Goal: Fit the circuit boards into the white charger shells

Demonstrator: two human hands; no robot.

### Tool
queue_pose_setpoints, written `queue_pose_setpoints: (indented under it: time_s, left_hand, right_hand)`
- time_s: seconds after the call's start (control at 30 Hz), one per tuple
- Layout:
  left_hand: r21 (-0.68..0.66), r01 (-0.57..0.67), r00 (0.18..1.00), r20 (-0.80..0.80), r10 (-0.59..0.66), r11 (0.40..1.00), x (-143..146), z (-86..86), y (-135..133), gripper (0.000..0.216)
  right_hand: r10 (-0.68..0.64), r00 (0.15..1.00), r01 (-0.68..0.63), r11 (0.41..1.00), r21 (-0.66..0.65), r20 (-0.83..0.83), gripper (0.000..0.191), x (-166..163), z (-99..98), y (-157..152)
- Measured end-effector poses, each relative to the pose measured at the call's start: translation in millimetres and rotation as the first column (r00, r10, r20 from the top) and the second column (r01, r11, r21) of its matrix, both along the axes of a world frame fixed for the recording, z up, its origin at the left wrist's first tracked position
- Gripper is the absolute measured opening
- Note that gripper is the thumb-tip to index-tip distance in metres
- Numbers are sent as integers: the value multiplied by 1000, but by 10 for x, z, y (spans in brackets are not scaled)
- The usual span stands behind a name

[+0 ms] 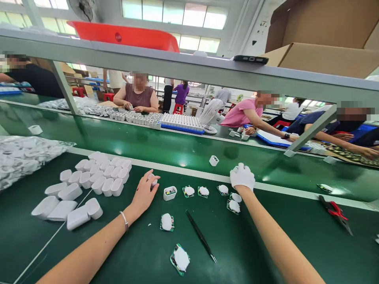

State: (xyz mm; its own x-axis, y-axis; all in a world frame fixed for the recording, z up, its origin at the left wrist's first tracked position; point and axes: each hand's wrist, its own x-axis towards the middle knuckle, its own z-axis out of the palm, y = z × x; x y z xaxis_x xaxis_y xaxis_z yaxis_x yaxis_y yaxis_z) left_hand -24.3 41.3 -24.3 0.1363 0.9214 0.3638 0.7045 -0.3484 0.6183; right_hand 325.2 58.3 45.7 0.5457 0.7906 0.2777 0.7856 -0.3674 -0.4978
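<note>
My bare left hand [144, 192] reaches forward over the green table, fingers curled round a small white casing [153, 180] at its tips. My right hand [242, 176], in a white glove, is closed at the table's far edge and grips something small and white that I cannot make out. Between the hands lie an open white casing [169, 193] and several small circuit boards with white caps [188, 191]. More capped boards lie nearer me [166, 222] [180, 259], beside black tweezers [201, 236].
A cluster of empty white casings [97, 175] lies left. A plastic bag of white parts [20, 156] sits far left. One casing [213, 160] rides the green conveyor [177, 146]. Red-handled cutters [336, 211] lie right. Several people work across the belt.
</note>
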Motion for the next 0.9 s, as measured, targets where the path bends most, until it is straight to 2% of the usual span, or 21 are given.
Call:
queue_pose_setpoints:
  time_s: [0.07,0.13,0.17,0.2,0.23,0.3,0.4,0.47,0.57,0.63,0.73,0.83,0.9]
  left_hand:
    - [-10,-14,999,52,15,1000,5,-19,10,30]
    - [-19,-34,991,127,36,999,14,-31,11,41]
    - [-23,-46,985,165,49,999,19,-38,9,48]
    - [-27,-57,978,198,61,998,23,-46,8,53]
    - [-31,-67,972,223,72,997,28,-56,6,57]
    - [-42,-85,965,245,93,996,32,-74,6,59]
    - [-54,-109,956,269,120,993,22,-73,14,56]
    - [-49,-136,945,294,145,989,7,-39,12,57]
    - [12,-180,928,335,165,984,0,56,-34,59]
    - [79,-151,934,338,116,985,25,127,-103,60]
    - [154,20,959,277,-63,988,114,206,-255,56]
    - [167,273,937,178,-302,947,202,210,-426,48]
    - [157,371,913,118,-390,915,218,149,-495,47]
  right_hand:
    - [181,983,-181,984,-5,40,45,-314,2,-60]
    - [426,903,-424,904,-53,45,43,-695,-2,-162]
    - [561,827,-556,826,-90,34,43,-886,-12,-225]
    - [724,689,-713,683,-155,19,49,-1066,-27,-287]
    - [796,605,-780,592,-204,1,55,-1228,-48,-342]
    - [848,529,-821,501,-274,-32,56,-1482,-100,-404]
    - [826,561,-795,520,-313,-51,40,-1684,-180,-348]
    - [802,596,-770,553,-319,-46,42,-1714,-205,-261]
    - [736,678,-694,638,-333,-4,51,-1631,-174,-182]
    - [667,744,-611,706,-357,47,51,-1530,-125,-207]
    - [574,810,-487,771,-411,118,45,-1420,-63,-359]
    - [557,817,-446,775,-447,149,29,-1421,-30,-585]
    - [553,817,-439,779,-448,160,23,-1439,-26,-710]
